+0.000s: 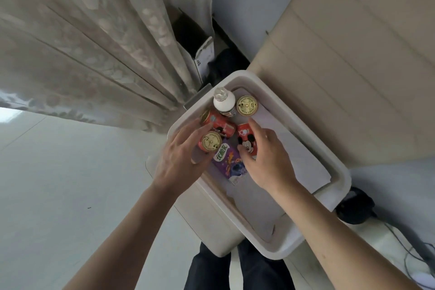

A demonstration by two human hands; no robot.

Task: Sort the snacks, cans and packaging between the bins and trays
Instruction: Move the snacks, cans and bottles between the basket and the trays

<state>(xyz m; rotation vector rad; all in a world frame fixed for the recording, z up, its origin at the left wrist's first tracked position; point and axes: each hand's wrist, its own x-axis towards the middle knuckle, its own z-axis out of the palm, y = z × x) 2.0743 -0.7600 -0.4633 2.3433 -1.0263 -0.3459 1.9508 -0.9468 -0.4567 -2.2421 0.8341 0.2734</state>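
A white bin (339,172) holds several drinks. My left hand (179,160) grips an upright red can with a gold lid (210,142). Behind it another red can (217,123) lies on its side. My right hand (266,160) holds a red Mickey Mouse can (244,139), fingers curled round its side. A purple drink carton (229,163) lies flat between my hands. At the bin's far end stand a white bottle (223,101) and a gold-lidded can (247,105).
A grey liner sheet (306,160) covers the bin floor. Patterned curtains (94,42) hang to the left, an open cardboard box (200,52) sits behind the bin, and a beige padded panel (353,54) is on the right. Cables (404,242) trail at lower right.
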